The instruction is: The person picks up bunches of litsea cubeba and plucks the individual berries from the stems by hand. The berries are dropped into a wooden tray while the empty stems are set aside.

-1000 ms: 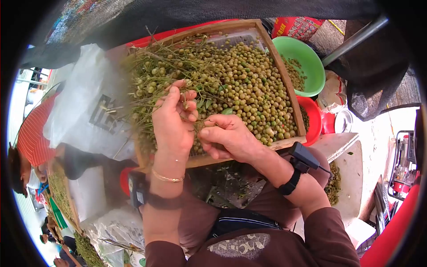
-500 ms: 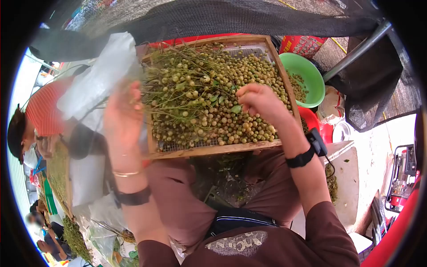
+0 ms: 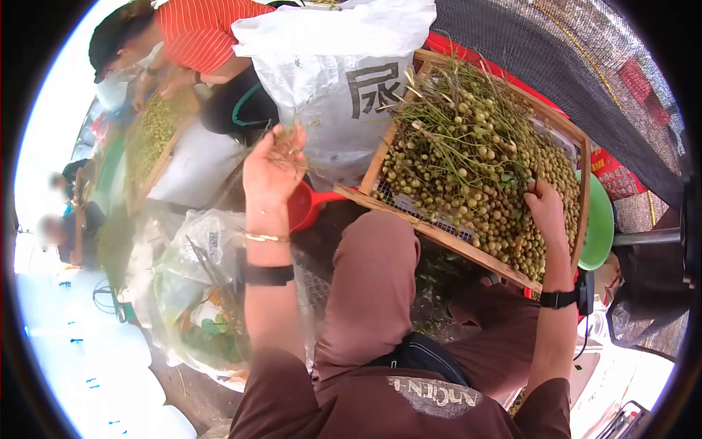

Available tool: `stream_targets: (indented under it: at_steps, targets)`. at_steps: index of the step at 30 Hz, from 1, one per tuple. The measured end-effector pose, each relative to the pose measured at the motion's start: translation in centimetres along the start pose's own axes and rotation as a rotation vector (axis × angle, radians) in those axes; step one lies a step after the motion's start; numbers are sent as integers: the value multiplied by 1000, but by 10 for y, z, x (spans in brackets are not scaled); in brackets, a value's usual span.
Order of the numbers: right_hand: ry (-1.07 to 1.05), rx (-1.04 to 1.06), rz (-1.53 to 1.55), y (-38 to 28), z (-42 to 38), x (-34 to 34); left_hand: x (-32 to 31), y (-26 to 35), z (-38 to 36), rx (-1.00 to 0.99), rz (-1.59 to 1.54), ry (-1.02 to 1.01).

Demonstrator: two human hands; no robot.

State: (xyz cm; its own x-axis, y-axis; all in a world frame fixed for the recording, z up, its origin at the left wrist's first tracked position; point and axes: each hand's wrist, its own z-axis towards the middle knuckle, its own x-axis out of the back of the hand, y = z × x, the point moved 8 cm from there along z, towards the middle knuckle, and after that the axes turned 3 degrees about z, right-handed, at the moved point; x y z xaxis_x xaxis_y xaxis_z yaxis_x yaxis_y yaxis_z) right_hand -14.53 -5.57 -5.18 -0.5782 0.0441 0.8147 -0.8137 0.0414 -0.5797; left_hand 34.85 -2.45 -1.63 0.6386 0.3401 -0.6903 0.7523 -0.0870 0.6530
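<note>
My left hand [image 3: 274,167] is raised to the left of the wooden-framed tray, fingers curled around some thin dry stems [image 3: 291,146]. Small round yellow-green fruits [image 3: 479,186] fill the tray [image 3: 439,233], whose bottom is a wire mesh. Leafy, thin stalks [image 3: 453,110] lie tangled over the fruits on the tray's upper left. At the right side of the fruits is my right hand [image 3: 548,211], its thumb and fingers pressed together; whatever lies between them is hidden.
Left of the tray stands a white sack [image 3: 322,80] with a red scoop-like container [image 3: 301,207] below it. A clear plastic bag [image 3: 194,322] holds plant scraps. Beyond, another person [image 3: 197,36] works at a second tray [image 3: 164,157]. A green basin [image 3: 599,227] sits right.
My view has swung left, so the tray now appears further right and tilted. My left hand, with stems in it, has moved away from the tray; my right hand stays over the fruits.
</note>
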Motion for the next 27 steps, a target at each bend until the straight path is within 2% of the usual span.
stream_targets:
  at_steps: [4,6,8,9,14,16,18,19,22,24,27]
  targets:
    - [88,-73,216,0,-10,7,7,-25,1,3,-186,-50]
    - [85,-65,186,4,-11,11,0,-30,3,1,-310,-193]
    - [44,-227,555,13,-16,7,-2,-34,2,7,-328,-240]
    - [70,-213,565,13,-16,9,-6,-34,1,5,-339,-291]
    - [68,-313,757,12,-28,13,-8,-21,3,-51,-251,-287]
    - [109,-240,781,12,-29,21,-2,-8,4,-53,-219,-259]
    - [171,-260,847,13,-31,27,29,10,7,-156,76,202]
    - [216,-259,862,9,-34,36,29,18,1,-217,188,267]
    - [292,-258,897,13,-39,53,17,21,-13,-276,336,296]
    - [307,-217,916,5,-37,56,-9,13,-23,-307,380,93]
    - [306,-174,952,13,-34,49,-38,25,-70,-363,538,83]
